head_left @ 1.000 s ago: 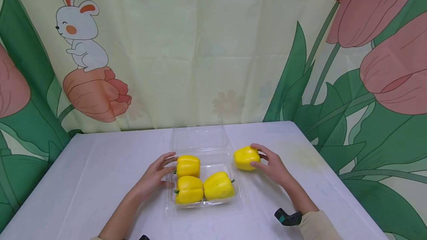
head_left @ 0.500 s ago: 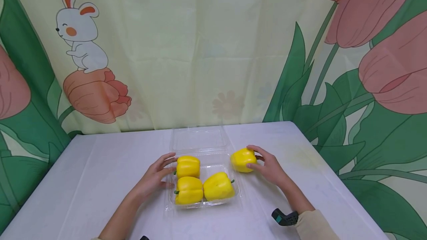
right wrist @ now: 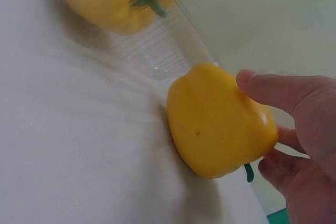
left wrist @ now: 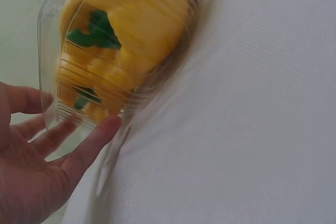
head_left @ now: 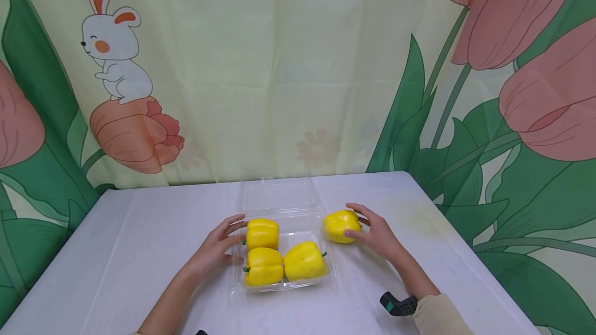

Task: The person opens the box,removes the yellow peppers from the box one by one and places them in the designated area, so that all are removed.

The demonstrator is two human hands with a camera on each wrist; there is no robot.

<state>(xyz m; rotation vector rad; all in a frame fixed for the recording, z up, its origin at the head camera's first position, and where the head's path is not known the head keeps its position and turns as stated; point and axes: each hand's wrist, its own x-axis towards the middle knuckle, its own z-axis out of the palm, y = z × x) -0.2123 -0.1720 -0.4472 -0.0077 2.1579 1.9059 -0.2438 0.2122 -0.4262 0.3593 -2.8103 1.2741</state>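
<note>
A clear plastic clamshell box (head_left: 298, 284) lies open with three yellow bell peppers in its tray. Two peppers, a rear one (head_left: 263, 234) and a front one (head_left: 264, 267), line the left side; another pepper (head_left: 304, 261) is at front right. Spread along the box's left wall, my left hand (head_left: 215, 248) touches the plastic with its fingertips and thumb. Right of the box, my right hand (head_left: 378, 235) holds a yellow bell pepper (head_left: 341, 226), thumb on its near side and fingers behind. In the right wrist view, this pepper (right wrist: 215, 121) is close to the box wall.
The transparent lid (head_left: 278, 195) lies folded back behind the tray. A white cloth (head_left: 139, 252) covers the table, whose back edge meets a printed curtain (head_left: 274, 76). A black wrist device (head_left: 398, 304) sits at the right sleeve.
My right hand and the pepper in it have shifted slightly left overall. My left hand stays at the box wall. The head view has tilted up a little.
</note>
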